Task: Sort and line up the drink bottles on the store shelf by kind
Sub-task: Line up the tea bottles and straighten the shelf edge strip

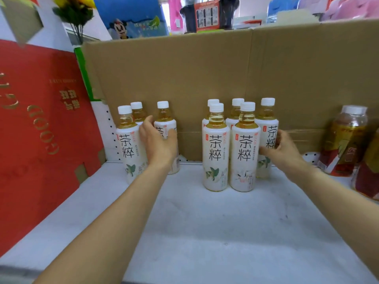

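L hand (159, 143) wraps tea bottle (165, 119), left cluster; R hand (286, 145) grips end bottle (266, 121), right cluster, at shelf (205, 222) rear. Best approach: slide both upright, close gap, labels fwd.

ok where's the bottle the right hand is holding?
Head view, right of centre: that white-label tea bottle is the rightmost of the five-bottle cluster, standing against the cardboard sheet, right hand gripping its label; red-label bottles stand further right.

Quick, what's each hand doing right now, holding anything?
Left hand: grips the rightmost bottle of the left cluster.
Right hand: grips the rightmost bottle of the middle cluster.
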`<state>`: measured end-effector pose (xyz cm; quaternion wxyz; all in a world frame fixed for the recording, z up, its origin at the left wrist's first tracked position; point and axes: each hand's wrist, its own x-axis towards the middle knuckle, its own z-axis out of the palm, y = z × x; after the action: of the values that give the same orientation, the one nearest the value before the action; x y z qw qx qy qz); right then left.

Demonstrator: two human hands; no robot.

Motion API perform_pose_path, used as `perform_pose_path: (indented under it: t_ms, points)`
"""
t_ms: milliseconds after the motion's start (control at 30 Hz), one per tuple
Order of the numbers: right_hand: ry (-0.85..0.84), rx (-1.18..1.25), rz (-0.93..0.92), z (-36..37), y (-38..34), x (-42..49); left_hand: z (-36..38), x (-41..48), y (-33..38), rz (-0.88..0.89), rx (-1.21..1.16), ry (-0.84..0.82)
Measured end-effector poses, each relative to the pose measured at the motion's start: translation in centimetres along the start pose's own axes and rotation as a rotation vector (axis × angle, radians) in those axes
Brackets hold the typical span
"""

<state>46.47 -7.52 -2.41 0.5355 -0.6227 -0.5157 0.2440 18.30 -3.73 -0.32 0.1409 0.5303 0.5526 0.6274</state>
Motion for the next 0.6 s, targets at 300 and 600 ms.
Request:
perform_pose_path:
  t_ms: [300,600]
  points:
    - [-0.001,-0.026,-0.028,-0.1,0.7,-0.3,0.7,4.6,1.1,-0.045,0.243,-0.274]
    - [-0.020,-0.078,-0.039,-2.4,0.5,-5.6,-3.4,-0.8,2.9,0.060,0.045,-0.450]
